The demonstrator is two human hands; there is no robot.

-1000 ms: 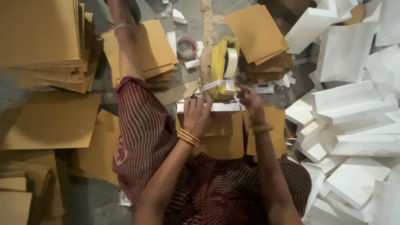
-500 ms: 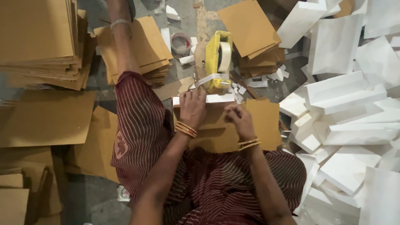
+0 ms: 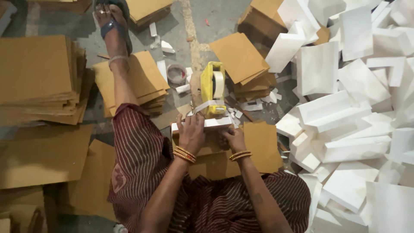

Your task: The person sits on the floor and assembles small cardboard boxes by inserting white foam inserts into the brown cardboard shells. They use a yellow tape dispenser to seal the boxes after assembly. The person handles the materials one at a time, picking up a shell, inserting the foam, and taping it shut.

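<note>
Both forearms run up from the bottom of the frame and meet near its centre. The left hand [image 3: 191, 133] lies palm down, fingers curled over the top of a small brown cardboard box [image 3: 207, 144] with a white foam block [image 3: 217, 123] along its far edge; the fingertips press at that white edge, so the hand is grasping the box from above. The right hand [image 3: 234, 139] sits just beside it, lower and to the right, fingers bent against the box's side; whether they grip it or only brace it cannot be told. Gold bangles ring both wrists.

The box rests on a flat brown cardboard sheet [image 3: 263, 146] at the middle of the frame, just above the person's lap, which is covered in dark red striped cloth. Directly above the box stands a yellow tape dispenser [image 3: 212, 88] holding a roll of pale tape; a strip of tape [image 3: 206, 106] runs from it down to the box's far edge, close to the left fingertips.

Stacks of smooth brown cardboard sheets [image 3: 36, 77] fill the upper left and left of the frame. A heap of white foam pieces [image 3: 353, 108], blocky and matte, fills the right side. A sandalled foot [image 3: 113, 26] shows at the upper left, on grey concrete floor [image 3: 189, 26].
</note>
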